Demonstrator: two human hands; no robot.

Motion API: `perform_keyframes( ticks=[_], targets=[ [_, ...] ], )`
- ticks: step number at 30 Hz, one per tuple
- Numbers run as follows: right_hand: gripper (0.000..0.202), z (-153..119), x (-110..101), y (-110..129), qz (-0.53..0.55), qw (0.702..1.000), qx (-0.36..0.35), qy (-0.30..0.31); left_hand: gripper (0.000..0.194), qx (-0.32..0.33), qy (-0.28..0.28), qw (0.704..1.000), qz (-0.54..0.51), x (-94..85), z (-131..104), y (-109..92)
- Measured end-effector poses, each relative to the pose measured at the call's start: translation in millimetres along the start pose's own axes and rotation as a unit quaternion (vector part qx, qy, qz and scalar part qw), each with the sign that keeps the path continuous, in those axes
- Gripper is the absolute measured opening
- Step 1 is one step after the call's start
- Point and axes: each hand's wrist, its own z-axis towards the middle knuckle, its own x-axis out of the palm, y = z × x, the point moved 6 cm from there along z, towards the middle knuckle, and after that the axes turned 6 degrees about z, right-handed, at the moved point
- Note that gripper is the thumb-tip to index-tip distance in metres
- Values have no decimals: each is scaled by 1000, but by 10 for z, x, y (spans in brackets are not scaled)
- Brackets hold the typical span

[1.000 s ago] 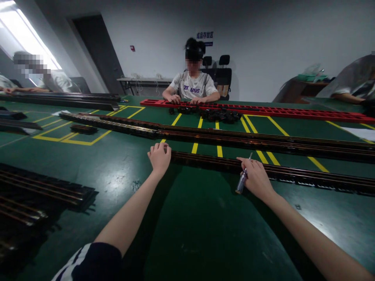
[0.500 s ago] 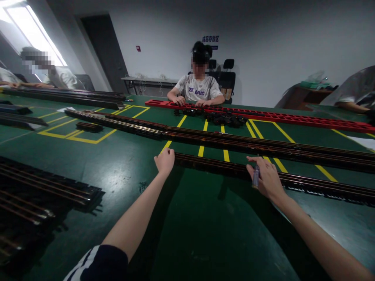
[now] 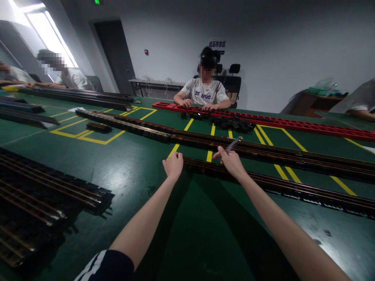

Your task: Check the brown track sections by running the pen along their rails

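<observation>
My left hand (image 3: 174, 166) is closed at the left end of a long dark rail (image 3: 281, 183) with copper-coloured strips along it; the fingertips are hidden behind the hand. Over the same rail, a little to the right, my right hand (image 3: 230, 160) holds a slim tool (image 3: 233, 144) with a translucent greyish handle and a rounded end pointing up and away. Its other end is hidden in the fingers, so its kind does not show. Just beyond both hands runs a bundle of similar long rails (image 3: 199, 139).
More strip-lined rails (image 3: 73, 181) lie at the left front of the green table (image 3: 123, 168). Across it, a person (image 3: 208, 88) works at a red slotted frame (image 3: 293, 124) beside black parts (image 3: 234, 124). A short rail piece (image 3: 99, 127) lies within yellow tape lines.
My right hand has moved left along the rail towards my left hand, and the tool in it has swung from pointing down to pointing up and away. My left hand stays at the rail end.
</observation>
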Motion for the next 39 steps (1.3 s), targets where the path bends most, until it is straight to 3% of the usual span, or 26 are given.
perform_keyframes(
  ticks=[9,13,16,21,34,39],
  targets=[
    [15,186,493,183,119,991,-21,50,31,1,-7,1000,1,-3,-6,-3],
    [10,188,624,270,156,982,-66,79,32,-3,-13,1000,4,-16,7,-10],
    [8,195,639,246,126,985,-83,78,33,-4,-16,1000,7,-23,17,-17],
    [4,214,608,121,199,974,-81,73,34,-11,-14,999,33,-10,44,-15],
    [29,171,627,185,266,953,-87,117,37,-15,-16,1000,1,-14,73,10],
    [29,174,648,168,277,949,-78,127,37,-13,-18,1000,2,-18,75,-2]
  ],
)
